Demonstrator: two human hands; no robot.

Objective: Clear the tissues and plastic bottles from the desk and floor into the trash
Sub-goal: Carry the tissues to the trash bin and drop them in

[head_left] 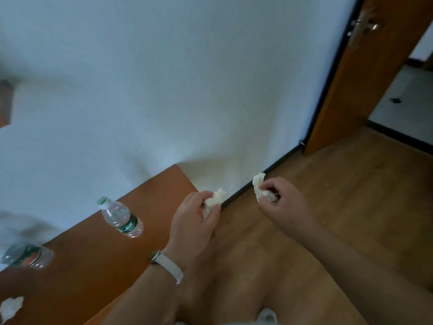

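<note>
Wooden floor [351, 195] beside orange desk [93, 266], white wall behind. Left hand [196, 221] pinches crumpled tissue [215, 199] near desk corner. Right hand [283, 202] pinches second tissue [259, 184] over floor, fingers [273, 184] curled tight. Trash not in view: keep both grips closed while carrying. Capped bottle [121, 218], second bottle [25, 255], third tissue [10, 306] sit on desk.

Single view only, head-worn, wide-angle; nothing to share with a second camera. Faces forward and down, rolled, with desk [93, 266] edge and skirting [281, 162] on the diagonal. Very near to left hand [194, 221] and right hand [283, 202], low centre, reaching in from near edge. Desk corner at near left, wooden floor [328, 231] at near right, white wall [187, 78] across far middle, open door [365, 78] at far right with a strip of next room [403, 102] past it. Blur smeared along left edge.
</note>
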